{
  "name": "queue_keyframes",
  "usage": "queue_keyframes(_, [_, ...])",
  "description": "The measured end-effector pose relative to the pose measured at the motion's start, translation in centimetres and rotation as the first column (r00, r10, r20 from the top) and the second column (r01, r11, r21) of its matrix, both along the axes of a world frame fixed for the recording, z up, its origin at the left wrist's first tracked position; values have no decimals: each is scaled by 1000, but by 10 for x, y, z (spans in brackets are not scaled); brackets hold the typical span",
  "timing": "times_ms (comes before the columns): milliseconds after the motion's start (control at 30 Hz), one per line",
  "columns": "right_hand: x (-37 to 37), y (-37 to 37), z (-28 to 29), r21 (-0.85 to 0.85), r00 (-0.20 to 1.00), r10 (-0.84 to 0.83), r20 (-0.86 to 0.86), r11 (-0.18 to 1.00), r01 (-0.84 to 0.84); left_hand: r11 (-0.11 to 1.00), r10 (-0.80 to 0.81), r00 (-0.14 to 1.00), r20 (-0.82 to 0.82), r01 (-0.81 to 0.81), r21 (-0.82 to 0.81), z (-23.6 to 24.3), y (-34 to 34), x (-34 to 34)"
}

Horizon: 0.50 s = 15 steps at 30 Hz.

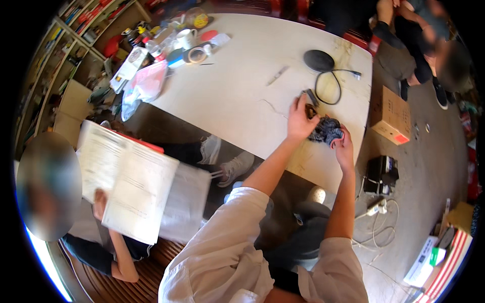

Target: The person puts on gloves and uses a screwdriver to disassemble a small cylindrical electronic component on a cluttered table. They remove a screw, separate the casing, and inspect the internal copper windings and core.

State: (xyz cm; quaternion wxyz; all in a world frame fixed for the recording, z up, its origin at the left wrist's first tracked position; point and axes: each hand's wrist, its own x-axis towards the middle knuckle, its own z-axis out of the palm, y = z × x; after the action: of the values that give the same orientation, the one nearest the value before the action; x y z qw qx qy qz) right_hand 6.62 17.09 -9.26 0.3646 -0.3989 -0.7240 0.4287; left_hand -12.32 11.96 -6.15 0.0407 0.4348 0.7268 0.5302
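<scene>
On the right part of the white table [242, 55], my left hand [302, 117] is closed on a small dark brown item [310, 110], with a grey piece [311, 96] at its upper end. My right hand [342, 142] grips the right end of a bunched, dark grey-blue mottled bundle [323, 130], which lies against the brown item; what exactly it is I cannot make out. Just beyond my hands lie a looped black cable [339, 93] with a plug and a round black disc [318, 60]. A thin pale strip [277, 76] lies to their left.
Bottles, a white mug [186, 38], tape rolls and bags crowd the table's far left. At left a seated person holds an open booklet [134, 189]; others sit at upper right. A cardboard box [389, 115], black unit [380, 175] and power strip [377, 207] are on the floor at right.
</scene>
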Motion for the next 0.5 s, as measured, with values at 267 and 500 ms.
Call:
queue_keyframes(267, [18,24,-20,181,992,-16,122,983,-6,969,222,933,-284,-245,-45,7,36,-93])
queue_keyframes(500, [14,3,47,8,991,-80,108,997,80,964,-110,950,-291,31,-266,-39,44,-110])
